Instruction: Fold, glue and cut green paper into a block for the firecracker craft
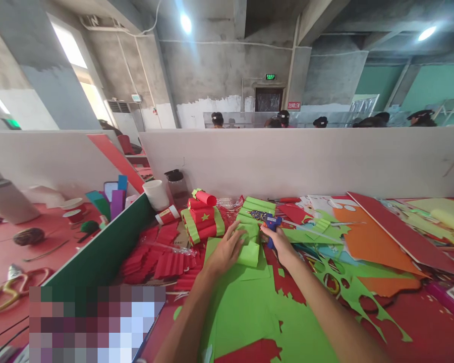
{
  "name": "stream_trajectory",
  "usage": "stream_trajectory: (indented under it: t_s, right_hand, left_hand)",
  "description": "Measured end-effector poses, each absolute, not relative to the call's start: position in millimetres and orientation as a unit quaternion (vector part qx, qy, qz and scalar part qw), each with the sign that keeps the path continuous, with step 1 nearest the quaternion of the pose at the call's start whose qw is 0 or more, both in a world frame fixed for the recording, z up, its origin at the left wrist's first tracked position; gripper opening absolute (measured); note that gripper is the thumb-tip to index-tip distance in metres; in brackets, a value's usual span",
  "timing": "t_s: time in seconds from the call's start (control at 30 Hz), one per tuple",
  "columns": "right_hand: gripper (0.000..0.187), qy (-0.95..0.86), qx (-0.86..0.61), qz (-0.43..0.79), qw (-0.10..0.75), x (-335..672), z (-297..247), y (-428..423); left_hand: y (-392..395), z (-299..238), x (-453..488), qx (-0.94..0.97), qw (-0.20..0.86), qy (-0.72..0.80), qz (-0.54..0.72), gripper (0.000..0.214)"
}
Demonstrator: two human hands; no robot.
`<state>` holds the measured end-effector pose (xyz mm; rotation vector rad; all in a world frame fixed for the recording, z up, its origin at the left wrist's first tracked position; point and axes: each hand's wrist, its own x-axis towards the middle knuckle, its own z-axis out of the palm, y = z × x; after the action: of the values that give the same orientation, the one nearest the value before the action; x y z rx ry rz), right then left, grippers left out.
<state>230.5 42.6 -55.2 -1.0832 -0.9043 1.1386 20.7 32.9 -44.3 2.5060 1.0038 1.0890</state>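
Note:
In the middle of the table, my left hand (227,250) grips the left side of a folded piece of bright green paper (248,253), its fingers curved along the edge. My right hand (281,244) is wrapped around the handle of a blue glue gun (273,221). The gun's speckled front end (256,215) points left, over the green paper. Flat green sheets (245,312) lie beneath both hands. Just left of my left hand stands a red and green paper model (202,218) with a yellow star on it.
Pleated red paper pieces (174,264) lie to the left, beside a dark green divider (94,252). A white cup (156,195) and a dark-lidded bottle (177,186) stand behind. Orange sheets (366,237) and cut green scraps (348,287) cover the right. A white partition (287,161) closes the back.

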Motion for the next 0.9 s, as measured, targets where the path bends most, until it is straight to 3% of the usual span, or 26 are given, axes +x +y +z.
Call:
stream_trajectory:
  t_s: [0.23, 0.47, 0.63, 0.9]
  right_hand:
    - [0.035, -0.39, -0.504, 0.494, 0.591, 237.9, -49.6, 40.1]
    - [0.028, -0.426, -0.535, 0.467, 0.561, 238.1, -49.4, 34.6]
    - [0.025, -0.496, -0.561, 0.394, 0.533, 236.5, -51.6, 30.9]
    - [0.035, -0.553, -0.578, 0.276, 0.532, 235.2, -49.9, 24.7]
  left_hand:
    - [38.7, -52.8, 22.2, 0.77, 0.074, 0.472, 0.423, 0.039]
    - [28.9, -37.2, 17.9, 0.732, 0.035, 0.61, 0.302, 0.03]
    - [22.8, -26.1, 19.6, 0.742, 0.063, 0.615, 0.26, 0.034]
    - [20.1, -25.5, 24.6, 0.766, 0.082, 0.564, 0.297, 0.033]
